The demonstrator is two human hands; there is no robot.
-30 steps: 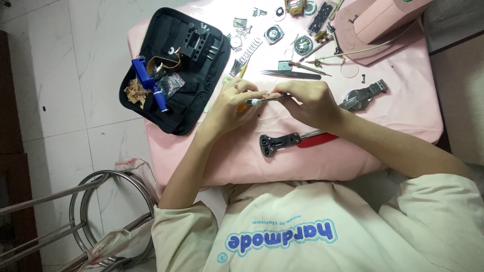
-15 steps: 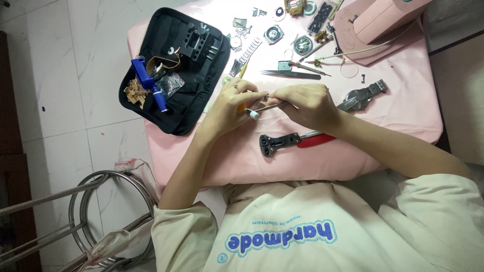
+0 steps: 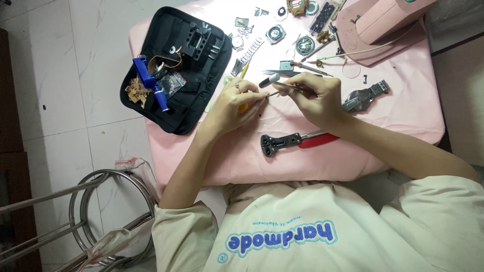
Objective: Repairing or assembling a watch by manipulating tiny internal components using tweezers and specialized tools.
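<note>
A small table draped in pink cloth stands on a pale marble-tiled floor, with a round metal stool at the lower left. On the cloth lie an open black tool case holding a blue tool, scattered watch parts along the far edge, a pink box, a wristwatch with a metal band, and a case wrench with a red handle near the front edge. Near the middle of the table, the right hand grips a thin silver screwdriver, a slim metal rod with a rounded grey cap; the fingers are closed around its shaft. Its long axis runs nearly level across the table, the cap end towards the tool case and slightly away from the person. The left hand meets it, fingertips pinched together around something too small to make out, with a yellow-handled tool partly under the hand.
</note>
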